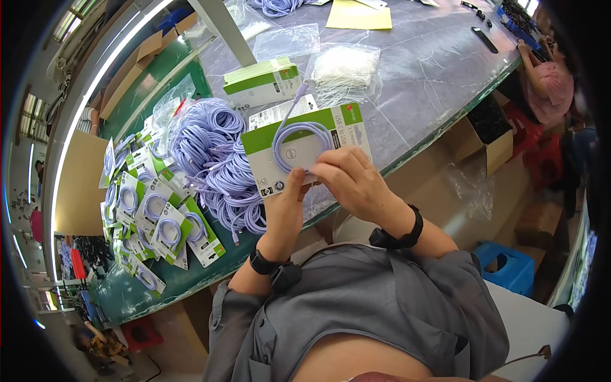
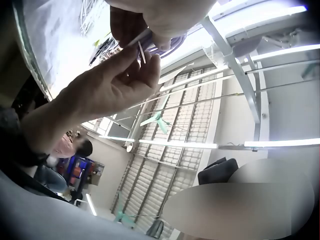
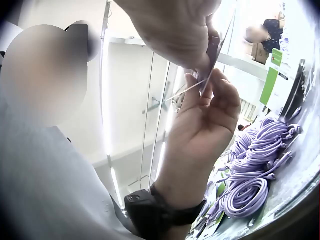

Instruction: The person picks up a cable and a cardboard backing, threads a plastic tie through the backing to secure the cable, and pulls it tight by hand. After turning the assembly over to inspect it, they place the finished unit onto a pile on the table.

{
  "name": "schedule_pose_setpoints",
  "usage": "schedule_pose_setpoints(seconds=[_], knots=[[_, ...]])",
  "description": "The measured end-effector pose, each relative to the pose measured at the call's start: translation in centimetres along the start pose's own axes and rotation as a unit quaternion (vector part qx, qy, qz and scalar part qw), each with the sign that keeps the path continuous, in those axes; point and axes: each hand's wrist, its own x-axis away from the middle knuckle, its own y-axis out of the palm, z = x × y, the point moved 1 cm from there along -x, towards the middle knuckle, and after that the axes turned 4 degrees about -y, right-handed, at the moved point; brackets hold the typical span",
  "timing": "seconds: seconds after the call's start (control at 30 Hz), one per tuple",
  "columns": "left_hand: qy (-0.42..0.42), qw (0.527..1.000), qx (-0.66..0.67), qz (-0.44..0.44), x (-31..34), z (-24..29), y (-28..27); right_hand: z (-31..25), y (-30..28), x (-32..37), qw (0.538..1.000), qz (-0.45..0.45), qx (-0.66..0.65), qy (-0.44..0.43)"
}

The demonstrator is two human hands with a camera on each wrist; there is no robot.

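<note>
A green and white packaging card (image 1: 258, 141) is held up over the table edge by my left hand (image 1: 284, 200), with the thumb on its front near the lower edge. Against the card's front lies a coiled lilac USB cable (image 1: 278, 151), one end sticking up past the top. My right hand (image 1: 356, 183) is at the coil's lower right, fingertips bent together in a pinch. Between the fingers in the left wrist view shows a thin white tie (image 2: 142, 53); its strip also projects beside the card in the right wrist view. The right fingers partly hide the coil.
Left of the card lie a heap of lilac cables (image 1: 219, 165) and a pile of carded cables (image 1: 156, 207). Behind stand a stack of cards (image 1: 262, 83) and a bag of white ties (image 1: 347, 69). A metal post (image 1: 223, 32) rises from the table; a blue stool (image 1: 506, 267) is at right.
</note>
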Motion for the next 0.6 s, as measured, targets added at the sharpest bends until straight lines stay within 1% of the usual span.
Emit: schedule_pose_setpoints(seconds=[0.07, 0.2, 0.27, 0.3, 0.33, 0.37, 0.4, 0.43, 0.5, 0.57, 0.6], knots=[[-0.048, 0.997, 0.057, 0.002, -0.1, 0.0, -0.2, -0.2, 0.0, 0.0, 0.999, 0.010, 0.025, -0.047], [-0.048, 0.997, 0.067, -0.006, 0.5, 0.3, 1.0, -0.2, 0.0, 0.3, 0.995, 0.042, 0.062, -0.073], [0.023, 0.999, 0.048, 0.004, 0.9, 0.4, 1.6, 0.4, 0.3, 0.4, 0.992, 0.103, 0.014, -0.067], [0.026, 0.998, 0.049, 0.002, 0.9, 0.2, 0.9, 0.5, 0.4, 0.4, 0.992, 0.103, 0.016, -0.070], [0.140, 0.979, -0.148, -0.014, 0.9, 0.7, 0.5, 0.4, 0.5, 0.5, 0.989, 0.121, 0.022, -0.084], [0.247, 0.908, -0.338, -0.027, 0.7, 1.2, 0.4, 0.3, 0.5, 0.6, 0.985, 0.138, 0.028, -0.098], [0.339, 0.848, -0.405, -0.049, 0.8, 1.7, 0.4, 0.2, 0.5, 0.9, 0.985, 0.149, 0.018, -0.088], [0.343, 0.847, -0.402, -0.050, 0.7, 2.2, 1.0, 0.2, 0.5, 0.9, 0.984, 0.150, 0.022, -0.093], [0.467, 0.792, -0.379, -0.107, 0.8, 2.9, 1.9, 0.0, 0.6, 0.8, 0.980, 0.175, -0.029, -0.090], [0.464, 0.789, -0.386, -0.116, 1.0, 3.7, 2.5, -0.2, 0.4, 0.8, 0.980, 0.176, -0.028, -0.089], [0.474, 0.783, -0.383, -0.126, 1.0, 3.8, 2.5, -0.2, 0.4, 0.8, 0.979, 0.184, -0.049, -0.072]])
